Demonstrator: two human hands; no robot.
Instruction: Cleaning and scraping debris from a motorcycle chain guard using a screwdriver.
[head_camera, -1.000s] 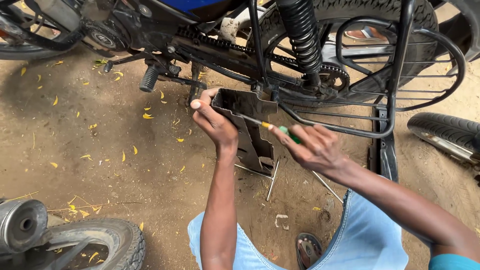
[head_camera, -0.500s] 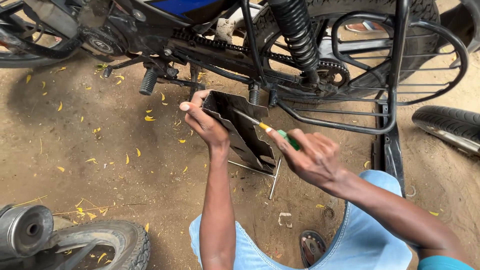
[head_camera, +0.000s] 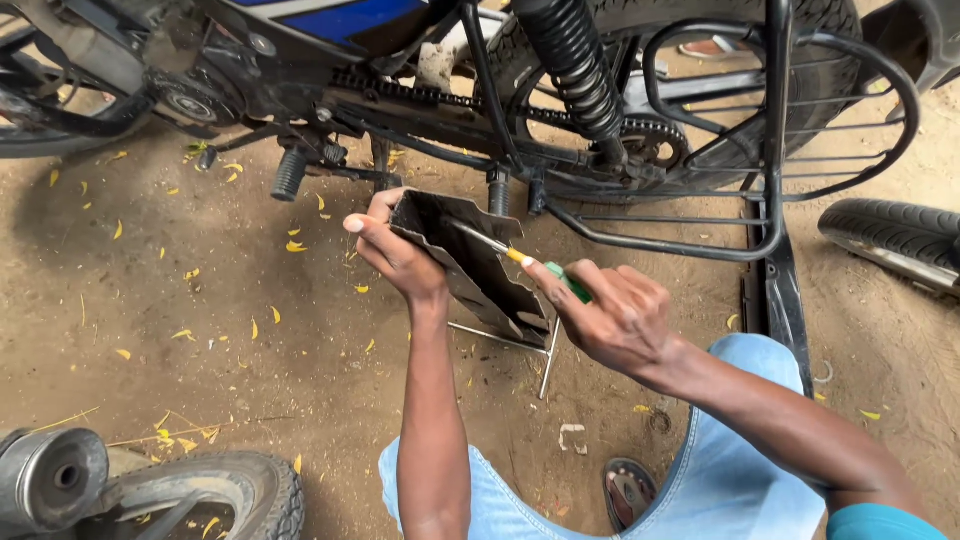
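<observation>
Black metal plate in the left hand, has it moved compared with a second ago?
No, hardly at all: the black metal plate is held in the same spot as before, just right of the footpeg and below the chain.

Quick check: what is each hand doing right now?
Left hand: closed on the edge of a dark metal cover.
Right hand: closed on a screwdriver, tip against the cover.

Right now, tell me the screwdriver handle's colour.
Green with a yellow collar, in the right hand; head view.
</observation>
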